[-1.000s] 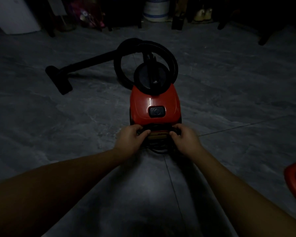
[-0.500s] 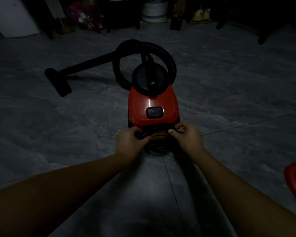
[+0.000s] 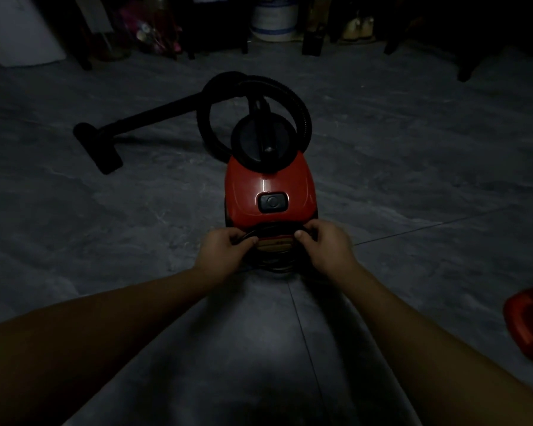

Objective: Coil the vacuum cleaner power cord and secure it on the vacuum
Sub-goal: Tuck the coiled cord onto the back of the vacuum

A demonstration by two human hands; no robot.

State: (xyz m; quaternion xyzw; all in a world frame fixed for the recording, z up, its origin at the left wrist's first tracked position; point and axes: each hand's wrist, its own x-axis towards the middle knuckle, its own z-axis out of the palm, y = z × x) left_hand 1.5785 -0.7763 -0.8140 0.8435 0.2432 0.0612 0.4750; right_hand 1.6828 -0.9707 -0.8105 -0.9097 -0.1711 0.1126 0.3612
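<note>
Dim room, grey tile floor (image 3: 136,241). Red vacuum (image 3: 268,186) mid-floor; cord (image 3: 274,267) looped at its near end, between left hand (image 3: 225,250) & right hand (image 3: 326,245), both pinching it, equally close.

A red vacuum (image 3: 268,192) stands on the floor, black coiled cord (image 3: 274,265) at its near end.

Both hands, left hand (image 3: 225,247) and right hand (image 3: 325,244), pinch the coiled cord (image 3: 274,267) (black) against the red vacuum (image 3: 270,186).
</note>
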